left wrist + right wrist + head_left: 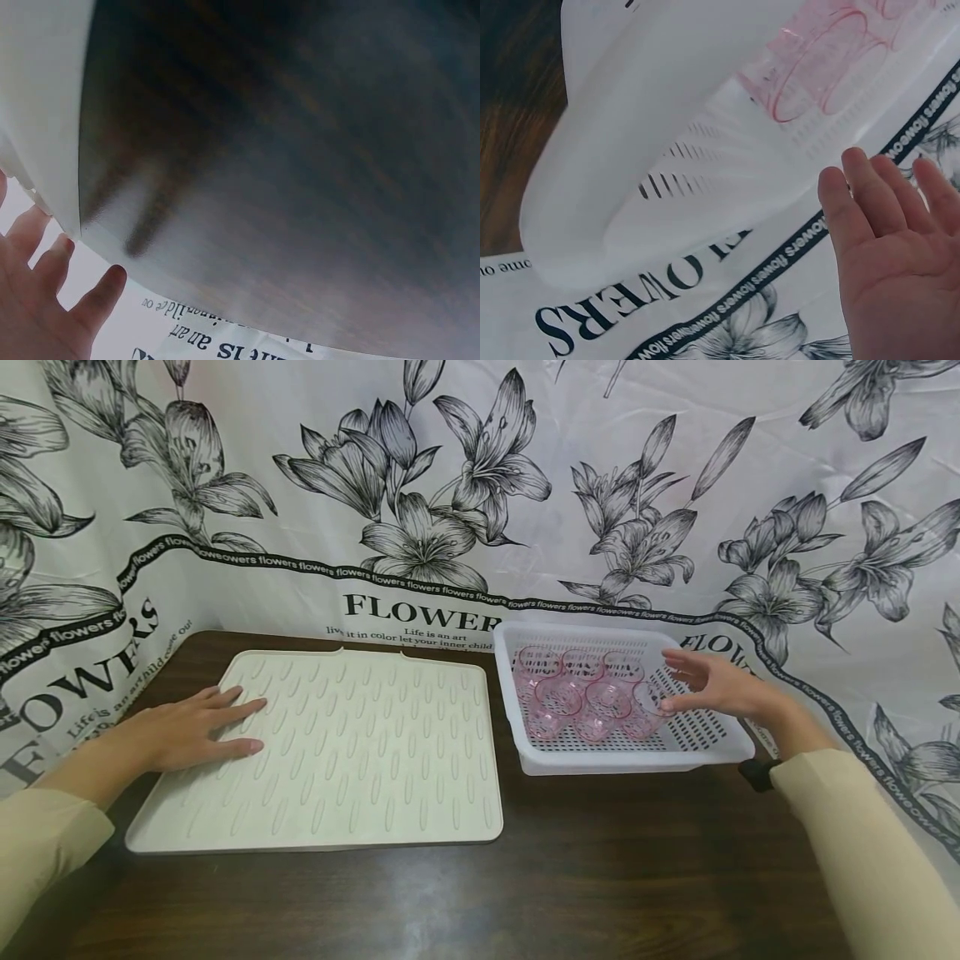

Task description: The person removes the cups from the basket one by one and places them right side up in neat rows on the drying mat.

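Observation:
My left hand (pixel 187 731) rests with spread fingers on the left side of a cream drainer tray (pixel 360 752) with raised oval ridges. The left wrist view shows some of its fingers beside the tray's pale edge (pixel 45 112). Over the right part of a white perforated basket (pixel 615 763) is my right hand (pixel 716 687), its fingers loosely extended. Several clear pink cups (pixel 557 720) stand in rows inside. The thumb is close to the front right cup (pixel 645 720); contact is unclear. In the right wrist view the palm (pixel 896 262) faces the camera, holding nothing visible.
Both the tray and the basket lie on a dark wooden table (pixel 450 902), the basket to the right. Behind them hangs a white cloth (pixel 262 435) printed with black flowers and lettering. Its lower edge meets the table's back.

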A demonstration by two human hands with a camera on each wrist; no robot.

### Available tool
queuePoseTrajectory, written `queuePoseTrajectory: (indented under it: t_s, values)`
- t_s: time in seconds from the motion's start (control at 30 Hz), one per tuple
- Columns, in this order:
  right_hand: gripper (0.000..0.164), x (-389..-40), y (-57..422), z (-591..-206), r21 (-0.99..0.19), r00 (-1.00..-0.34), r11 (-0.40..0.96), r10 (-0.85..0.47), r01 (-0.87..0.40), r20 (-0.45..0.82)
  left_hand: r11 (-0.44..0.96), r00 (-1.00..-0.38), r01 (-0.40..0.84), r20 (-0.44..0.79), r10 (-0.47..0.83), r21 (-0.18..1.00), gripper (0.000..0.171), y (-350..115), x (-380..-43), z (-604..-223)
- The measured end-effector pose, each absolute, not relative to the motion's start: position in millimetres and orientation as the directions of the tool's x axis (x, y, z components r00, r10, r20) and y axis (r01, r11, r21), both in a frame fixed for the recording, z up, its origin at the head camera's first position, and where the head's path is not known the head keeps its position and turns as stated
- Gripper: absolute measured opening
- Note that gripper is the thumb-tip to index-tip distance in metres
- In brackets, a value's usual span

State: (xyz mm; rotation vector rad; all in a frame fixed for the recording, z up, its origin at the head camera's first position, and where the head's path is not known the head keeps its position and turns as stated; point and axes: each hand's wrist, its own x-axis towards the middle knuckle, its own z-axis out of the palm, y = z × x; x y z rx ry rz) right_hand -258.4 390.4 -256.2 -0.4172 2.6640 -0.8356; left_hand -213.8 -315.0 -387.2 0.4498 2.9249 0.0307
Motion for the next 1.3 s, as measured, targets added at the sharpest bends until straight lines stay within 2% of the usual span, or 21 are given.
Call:
queuePoseTrajectory:
  t_s: [0.5,1.3]
  values:
    - [0.093,-269,397,-264,-0.591,-0.908,0.8,-0.318,-0.102,-0.273,0.953,-0.938,0.299,-0.173,0.301,0.042,0.083,-314,-213,-386]
    - [0.105,-279,392,-278,-0.444,-0.885,0.891,-0.277,-0.091,-0.375,0.954,-0.938,0.295,-0.177,0.299,0.051,0.083,-313,-212,-384]
